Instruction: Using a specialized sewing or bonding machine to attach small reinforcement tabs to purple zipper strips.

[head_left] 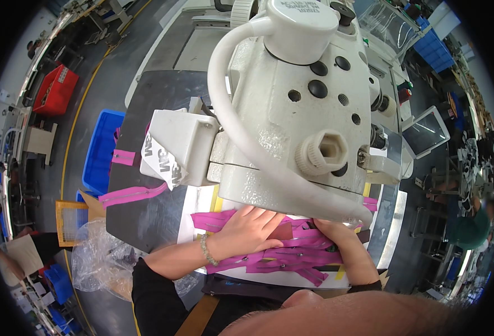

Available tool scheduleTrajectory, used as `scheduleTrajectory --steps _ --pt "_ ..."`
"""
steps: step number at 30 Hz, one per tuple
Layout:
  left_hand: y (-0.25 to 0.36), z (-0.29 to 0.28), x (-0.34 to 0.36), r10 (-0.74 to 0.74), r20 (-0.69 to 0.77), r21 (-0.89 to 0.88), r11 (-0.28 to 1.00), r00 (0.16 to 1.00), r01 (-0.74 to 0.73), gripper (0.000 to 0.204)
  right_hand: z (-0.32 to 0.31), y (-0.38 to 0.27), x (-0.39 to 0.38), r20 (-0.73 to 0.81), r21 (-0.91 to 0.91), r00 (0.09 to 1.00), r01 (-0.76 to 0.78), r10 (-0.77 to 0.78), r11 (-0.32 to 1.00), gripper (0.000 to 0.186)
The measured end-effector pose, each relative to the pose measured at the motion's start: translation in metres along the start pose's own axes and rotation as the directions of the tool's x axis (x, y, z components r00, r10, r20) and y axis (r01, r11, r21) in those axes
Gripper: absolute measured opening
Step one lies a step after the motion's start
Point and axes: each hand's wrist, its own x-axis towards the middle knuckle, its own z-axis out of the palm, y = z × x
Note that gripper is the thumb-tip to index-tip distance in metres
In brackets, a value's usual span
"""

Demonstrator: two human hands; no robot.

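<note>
My left hand (247, 232) lies with fingers spread on pink zipper strips (297, 256), its fingertips at the lower edge of a white sewing machine head (269, 89). My right hand (331, 229) is curled at the strips' right, partly behind a pale curved tube (247, 129); what its fingers hold is hidden. A small brown piece (280, 231) sits between my hands among the strips. The strips rest on a white board (196, 199) with yellow tape. Another pink strip (132, 193) hangs over the dark metal table (132, 224) at the left.
A blue bin (96, 157), yellow basket (66, 224) and clear plastic bag (96, 263) are left of the table. A red bin (56, 89) stands farther back. At the right are a screen (426, 131) and a person in green (471, 227); another person's arm (20, 257) shows far left.
</note>
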Motion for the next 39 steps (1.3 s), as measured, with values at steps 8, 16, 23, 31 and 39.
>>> scheduleTrajectory --steps 8,16,23,31,39 --pt "0.003 0.002 0.002 0.03 -0.013 0.075 0.997 0.999 -0.029 0.061 0.007 -0.008 0.005 -0.005 -0.015 0.994 0.109 -0.109 0.994 0.022" --pt "-0.037 -0.002 -0.005 -0.119 -0.218 0.041 0.991 0.969 0.131 0.022 0.013 -0.009 0.011 -0.028 -0.127 0.985 0.167 -0.171 0.978 0.021" --pt "-0.038 0.002 0.001 -0.091 -0.174 0.025 0.995 0.981 0.097 0.014 0.012 -0.011 0.017 -0.101 -0.132 0.978 0.171 -0.185 0.976 0.022" --pt "-0.036 -0.005 0.004 0.004 -0.12 0.179 0.984 0.993 0.018 0.022 0.011 -0.016 0.014 -0.093 -0.05 0.982 0.157 -0.162 0.986 0.024" --pt "-0.041 -0.003 -0.002 -0.01 0.046 0.185 0.983 0.999 0.001 0.035 0.01 -0.021 0.014 -0.081 -0.059 0.988 0.124 -0.129 0.991 0.024"
